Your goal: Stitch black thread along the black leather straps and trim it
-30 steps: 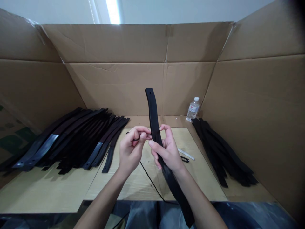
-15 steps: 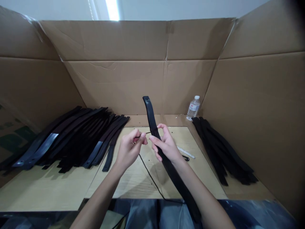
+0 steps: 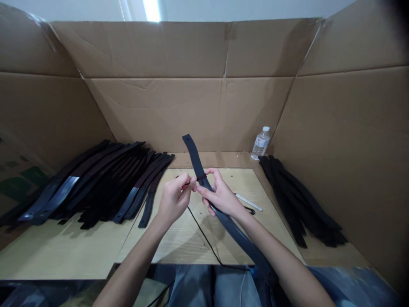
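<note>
My right hand (image 3: 222,194) grips a long black strap (image 3: 241,238), which slants from the middle of the board down past my right forearm. Its upper end has a small hole. A dark cord is wrapped round the strap just above my right fingers. My left hand (image 3: 179,192), closed, pinches the thin dark cord (image 3: 203,235) close to the strap's left edge. The cord hangs from that hand and runs down to the table's front edge. Beside my right wrist lie a white pen-like stick (image 3: 249,202) and a small black looped thing (image 3: 250,210).
Many black straps (image 3: 105,183) are heaped on the left. Another bundle of black straps (image 3: 300,200) lies on the right. A water bottle (image 3: 260,144) stands at the back right. Cardboard walls (image 3: 153,111) enclose the wooden board (image 3: 172,245) on three sides.
The strap has turned in my right hand and its upper end has tipped left, with a smoother face showing. My left hand has drawn nearer to the wrapped cord.
</note>
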### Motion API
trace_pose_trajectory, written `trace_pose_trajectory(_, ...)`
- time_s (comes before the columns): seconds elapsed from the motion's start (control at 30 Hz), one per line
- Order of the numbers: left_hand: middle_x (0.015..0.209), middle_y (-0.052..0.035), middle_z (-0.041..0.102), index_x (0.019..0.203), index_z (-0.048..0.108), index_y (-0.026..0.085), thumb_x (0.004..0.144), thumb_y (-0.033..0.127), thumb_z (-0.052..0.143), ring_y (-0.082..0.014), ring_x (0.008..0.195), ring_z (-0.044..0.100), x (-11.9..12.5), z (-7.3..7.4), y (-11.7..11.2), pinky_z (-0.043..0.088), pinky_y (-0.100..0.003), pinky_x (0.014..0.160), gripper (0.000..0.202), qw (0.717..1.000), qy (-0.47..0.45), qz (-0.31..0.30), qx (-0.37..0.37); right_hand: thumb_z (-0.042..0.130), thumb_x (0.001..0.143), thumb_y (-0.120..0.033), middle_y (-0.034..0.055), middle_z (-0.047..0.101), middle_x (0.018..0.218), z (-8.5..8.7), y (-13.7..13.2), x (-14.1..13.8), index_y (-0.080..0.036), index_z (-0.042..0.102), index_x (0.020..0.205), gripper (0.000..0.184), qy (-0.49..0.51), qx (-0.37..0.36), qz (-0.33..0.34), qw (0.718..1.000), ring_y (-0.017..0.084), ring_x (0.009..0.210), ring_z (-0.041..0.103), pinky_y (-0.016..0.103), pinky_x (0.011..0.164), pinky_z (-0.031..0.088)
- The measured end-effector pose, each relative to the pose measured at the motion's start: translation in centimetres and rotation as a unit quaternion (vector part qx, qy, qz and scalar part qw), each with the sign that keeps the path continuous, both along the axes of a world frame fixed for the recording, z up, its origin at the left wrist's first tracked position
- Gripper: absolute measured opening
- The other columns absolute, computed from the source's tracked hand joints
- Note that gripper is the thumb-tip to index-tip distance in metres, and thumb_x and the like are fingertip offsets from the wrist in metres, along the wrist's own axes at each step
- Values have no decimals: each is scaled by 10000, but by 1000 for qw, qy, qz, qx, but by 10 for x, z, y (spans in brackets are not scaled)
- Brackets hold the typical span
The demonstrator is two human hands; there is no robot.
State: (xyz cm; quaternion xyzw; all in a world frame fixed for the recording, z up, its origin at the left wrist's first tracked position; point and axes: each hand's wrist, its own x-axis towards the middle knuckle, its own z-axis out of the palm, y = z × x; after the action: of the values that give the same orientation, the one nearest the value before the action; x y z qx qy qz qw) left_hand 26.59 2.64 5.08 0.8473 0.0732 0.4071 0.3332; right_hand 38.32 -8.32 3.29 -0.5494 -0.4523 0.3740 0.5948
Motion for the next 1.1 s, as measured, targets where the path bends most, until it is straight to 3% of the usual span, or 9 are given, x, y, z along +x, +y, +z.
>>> trace_pose_trajectory(0.17,577,14,499,611,451,165,887,261,473,-78,542,450,2,-5,1,329,-204,546,293,1000,20,3,6,517,849,-554,-14,557,542,3,2,17,-150,485,962,421,-48,-79,102,990,96,378,502,172,368,387)
trace_pose_trajectory(0.3,558,18,492,598,435,166,890,310,461,-80,517,443,7,-10,1,317,-206,531,327,998,51,-6,-26,451,896,-491,6,561,543,2,8,20,-148,540,950,358,-179,-137,43,973,119,376,508,196,380,355)
trace_pose_trajectory(0.43,572,14,490,626,434,166,889,345,456,-86,543,463,14,-24,4,332,-205,545,319,994,60,-33,-90,446,902,-291,68,636,710,7,15,9,-165,595,872,197,-436,-160,-82,882,183,637,627,243,561,428)
trace_pose_trajectory(0.53,598,12,495,645,428,168,876,368,478,-88,572,478,21,-35,9,350,-201,552,310,985,34,-49,-161,422,890,-156,115,657,828,13,22,-3,-150,598,903,177,-555,-210,-103,798,212,811,644,270,689,447)
trace_pose_trajectory(0.73,485,22,431,500,377,161,824,345,558,-68,482,400,30,-39,10,334,-194,498,414,968,-29,45,-246,373,879,-106,208,639,907,17,31,-17,-61,507,1156,312,-597,-241,-124,755,252,843,636,314,698,454)
trace_pose_trajectory(0.83,480,10,472,492,455,151,833,323,543,-78,488,425,30,-37,15,361,-204,519,392,967,-45,57,-246,488,809,-169,146,644,902,17,24,-14,-112,448,1253,449,-583,-200,-125,777,246,782,621,310,664,438)
trace_pose_trajectory(0.9,485,5,486,493,476,151,837,330,537,-81,489,431,29,-36,22,361,-210,522,392,966,-65,61,-242,559,750,-214,68,635,850,14,15,-7,-178,472,1233,492,-497,-166,-105,845,210,729,592,283,634,420)
trace_pose_trajectory(1.0,492,8,485,499,473,154,839,359,539,-73,473,406,30,-34,36,339,-212,512,403,960,-115,80,-242,572,761,-248,6,558,706,2,0,7,-161,540,1132,382,-237,-157,4,959,129,618,511,232,569,390)
trace_pose_trajectory(1.1,512,3,512,513,462,156,836,386,549,-70,474,400,36,-34,50,333,-210,509,406,955,-150,79,-244,548,836,-369,-38,453,615,-15,-13,22,-165,502,1145,374,44,-183,110,976,81,516,422,195,484,347)
